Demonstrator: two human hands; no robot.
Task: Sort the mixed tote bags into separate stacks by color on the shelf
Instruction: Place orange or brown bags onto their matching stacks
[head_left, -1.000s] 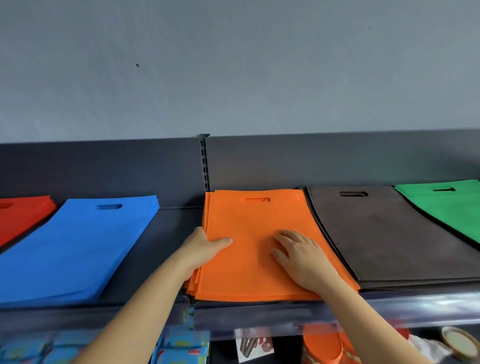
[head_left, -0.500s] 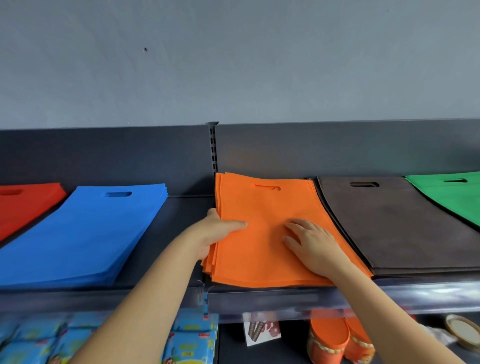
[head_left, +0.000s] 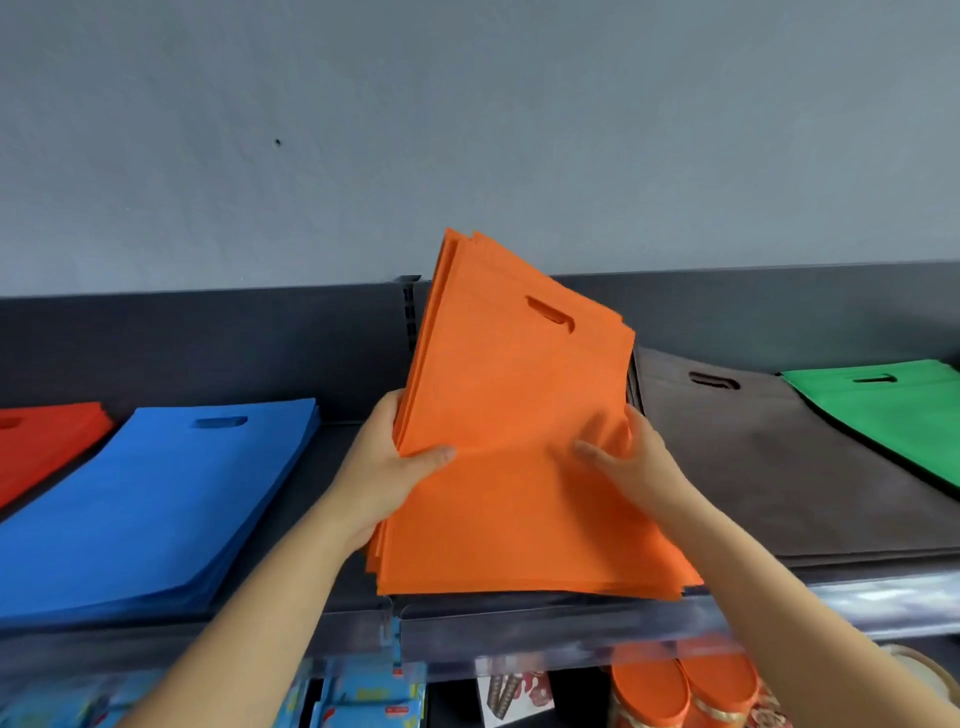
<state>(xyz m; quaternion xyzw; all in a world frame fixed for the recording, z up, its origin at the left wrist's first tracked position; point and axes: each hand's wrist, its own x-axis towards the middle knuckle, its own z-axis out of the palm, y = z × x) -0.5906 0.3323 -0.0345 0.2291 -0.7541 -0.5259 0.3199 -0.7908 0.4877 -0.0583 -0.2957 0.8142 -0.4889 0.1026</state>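
Seemingly the sorting is nearly finished: every pile in sight is one colour, and no mixed bags show. The left grip (head_left: 384, 467) and right grip (head_left: 639, 462) are each clamped on the orange stack (head_left: 509, 493), thumbs on its face and fingers wrapped round its side edges, holding it tilted with its far end raised and its near edge down by the shelf lip (head_left: 519, 616). What remains, I judge, is squaring it and laying it flat. Left of the left grip a bare strip of shelf runs to the blue stack (head_left: 156, 499), the red stack (head_left: 41, 441) beyond; right of the right grip the brown stack (head_left: 779, 467) lies just beside, the green stack (head_left: 893, 410) past it, so spare room is leftward.
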